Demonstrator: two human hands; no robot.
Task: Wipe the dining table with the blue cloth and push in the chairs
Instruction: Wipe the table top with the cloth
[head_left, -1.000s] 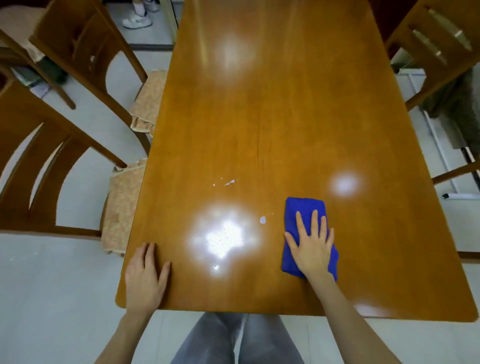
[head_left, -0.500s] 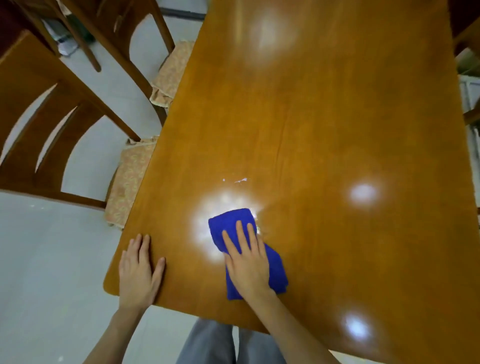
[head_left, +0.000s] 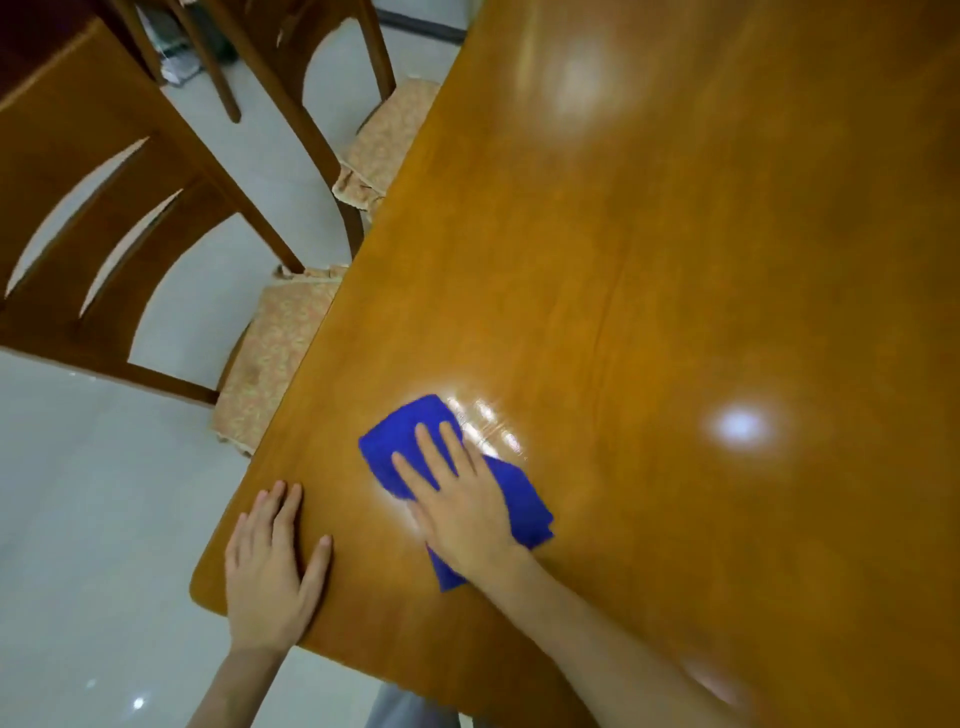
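The glossy wooden dining table (head_left: 649, 260) fills most of the view. A folded blue cloth (head_left: 400, 436) lies on it near the front left corner. My right hand (head_left: 462, 499) presses flat on the cloth with straight, spread fingers. A wet streak shines on the wood just right of the cloth. My left hand (head_left: 272, 566) rests flat on the table's front left corner, fingers straight. Two wooden chairs with patterned seat cushions stand along the left side: a near chair (head_left: 104, 218) and a far chair (head_left: 332, 104), both with seats partly under the table edge.
Pale tiled floor (head_left: 93, 519) lies to the left of the table and the chairs. Ceiling lights glare on the tabletop. My grey trouser legs show below the table's front edge.
My right hand has slid the blue cloth leftward and a little forward across the table, over the white specks, leaving a wet streak. The left hand stayed on the corner. The view has swung left.
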